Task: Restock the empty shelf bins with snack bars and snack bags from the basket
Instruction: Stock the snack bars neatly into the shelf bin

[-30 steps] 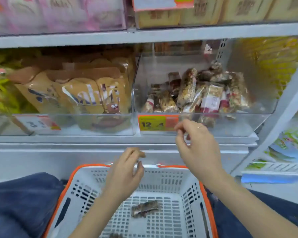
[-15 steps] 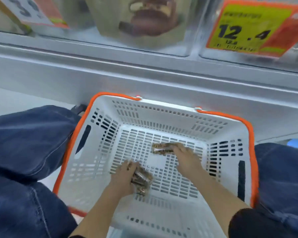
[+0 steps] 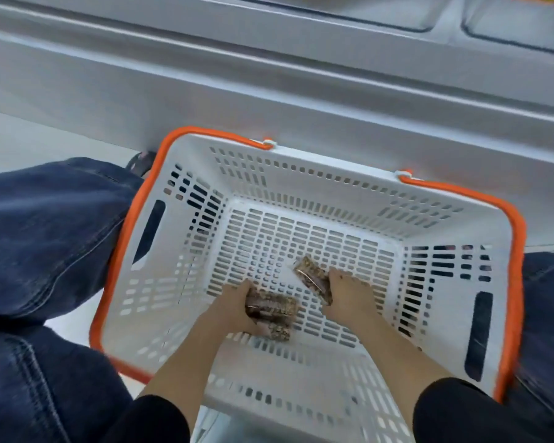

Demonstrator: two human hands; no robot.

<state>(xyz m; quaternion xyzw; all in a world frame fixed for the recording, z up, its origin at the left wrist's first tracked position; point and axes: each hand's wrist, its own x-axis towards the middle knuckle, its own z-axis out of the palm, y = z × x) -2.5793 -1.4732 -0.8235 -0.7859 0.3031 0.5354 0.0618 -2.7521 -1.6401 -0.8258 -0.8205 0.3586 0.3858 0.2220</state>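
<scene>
A white slatted basket (image 3: 301,187) with an orange rim stands on the floor between my knees. Both hands are down on its bottom. My left hand (image 3: 234,310) grips clear-wrapped brown snack bars (image 3: 274,310); another bar end shows just below it. My right hand (image 3: 349,294) holds a single snack bar (image 3: 311,276) that points up and left from its fingers. The shelf bins are almost out of view at the top edge.
The grey metal shelf base (image 3: 269,75) runs across the top, right behind the basket. My legs in dark blue jeans (image 3: 45,235) flank the basket left and right. A dark shoe tip (image 3: 139,163) shows by the basket's far left corner.
My hands dropped from the shelf front into the basket and closed on the bars lying there. The view tilted down, away from the bins. The right-hand bar now angles upward.
</scene>
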